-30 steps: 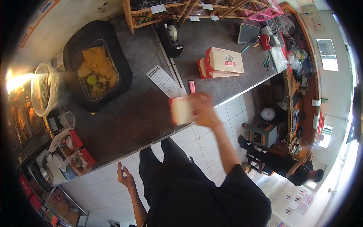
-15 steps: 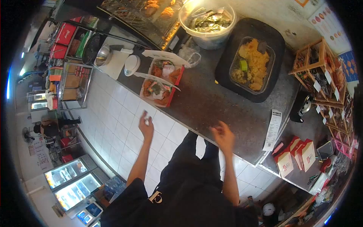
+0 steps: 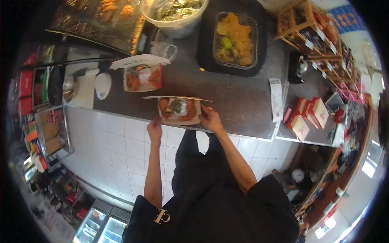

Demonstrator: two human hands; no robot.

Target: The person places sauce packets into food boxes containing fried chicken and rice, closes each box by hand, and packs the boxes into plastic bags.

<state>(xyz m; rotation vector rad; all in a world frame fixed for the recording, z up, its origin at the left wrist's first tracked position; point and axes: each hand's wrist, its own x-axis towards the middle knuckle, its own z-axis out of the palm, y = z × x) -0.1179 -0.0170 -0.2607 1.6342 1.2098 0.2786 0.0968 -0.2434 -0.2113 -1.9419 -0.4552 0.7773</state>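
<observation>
Two hands at a food box (image 3: pixel 178 122), on the bench (image 3: pixel 239 103) near its front edge.
Left hand (image 3: pixel 154 129) sits low at the box's left corner, its grip unclear; right hand (image 3: pixel 210 120), forearm slanting inward, has a narrow grip holding the right side. The step looks like handling the box; moving it would call for keeping it level.

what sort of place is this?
Probably a small takeaway kitchen or food shop: open food boxes at the counter, a lit case with browned pieces inside, and lit glass-door fridges behind.
</observation>
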